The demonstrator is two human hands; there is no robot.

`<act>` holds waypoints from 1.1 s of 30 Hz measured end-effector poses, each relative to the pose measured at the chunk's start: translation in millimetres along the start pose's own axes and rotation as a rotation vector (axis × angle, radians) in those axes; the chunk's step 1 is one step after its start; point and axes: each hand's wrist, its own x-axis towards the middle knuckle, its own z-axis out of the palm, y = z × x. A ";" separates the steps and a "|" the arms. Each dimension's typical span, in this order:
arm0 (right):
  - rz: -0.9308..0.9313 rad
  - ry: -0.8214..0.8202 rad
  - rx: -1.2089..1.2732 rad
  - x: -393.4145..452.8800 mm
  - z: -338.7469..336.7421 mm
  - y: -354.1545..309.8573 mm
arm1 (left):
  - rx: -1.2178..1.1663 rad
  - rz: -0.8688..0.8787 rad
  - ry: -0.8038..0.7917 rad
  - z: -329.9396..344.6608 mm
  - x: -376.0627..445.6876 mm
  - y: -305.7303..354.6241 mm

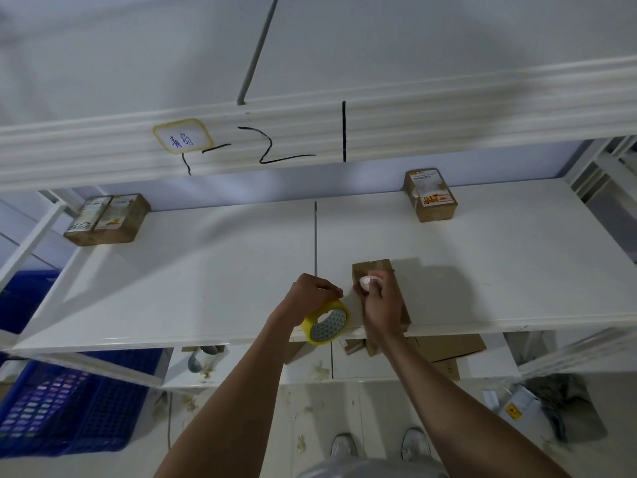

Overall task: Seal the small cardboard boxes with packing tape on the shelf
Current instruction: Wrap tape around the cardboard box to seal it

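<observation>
The left hand [315,293] grasps the yellow-rimmed roll of packing tape [325,320], fingers curled over its top; the roll stands tilted at the front edge of the white flat shelf board [206,270], its lower rim overhanging that edge. The right hand [381,305] is clenched round a small pale pink object [367,280], whose kind cannot be told, and rests on top of the plain brown small cardboard box [374,269]. This box lies just right of the roll, its near end reaching the shelf's front edge; a seam runs along its far top. Counted on the shelf: three brown parcels in all. Besides the plain box, a labelled brown box [431,194] sits at the back right, well apart from the roll, and a wider labelled brown box [110,217] sits at the back left corner. The board between the roll and both back boxes is bare white surface. A thin dark joint line [315,236] runs back from the roll. Above, the upper shelf's front rail [413,115] carries a yellow-bordered handwritten label [182,136]. Below left of the roll stands one blue plastic crate [69,408]; flattened cardboard pieces [444,350] lie below the shelf.
</observation>
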 end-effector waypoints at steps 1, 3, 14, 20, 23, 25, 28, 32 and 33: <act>0.005 0.000 0.019 -0.3 0.5 0.3 | -0.008 -0.003 0.006 0.3 -1.9 0.9; 0.015 -0.013 0.055 -0.8 0.9 -0.5 | -0.012 0.001 0.020 0.8 -4.5 3.7; 0.140 -0.023 0.256 -0.4 -0.7 -13.8 | -0.179 0.030 0.185 -49.1 -30.4 4.5; 0.400 -0.005 0.580 23.3 -18.7 -39.4 | -0.431 0.079 0.191 -36.1 -44.5 14.9; 0.330 0.083 0.438 40.9 -44.5 -41.5 | -0.517 0.086 0.169 -24.4 -47.0 15.7; 0.189 0.143 0.010 50.5 -69.0 -32.3 | -0.557 0.089 0.159 -17.8 -48.6 16.4; 0.136 0.132 -0.402 52.7 -101.5 -17.1 | -0.581 0.077 0.157 -9.9 -47.4 15.7; 0.130 0.057 -0.564 52.9 -115.5 -1.2 | -0.605 0.067 0.139 0.6 -47.4 15.3; 0.109 0.059 -0.611 53.0 -115.2 0.8 | -0.600 0.063 0.137 2.4 -47.4 15.6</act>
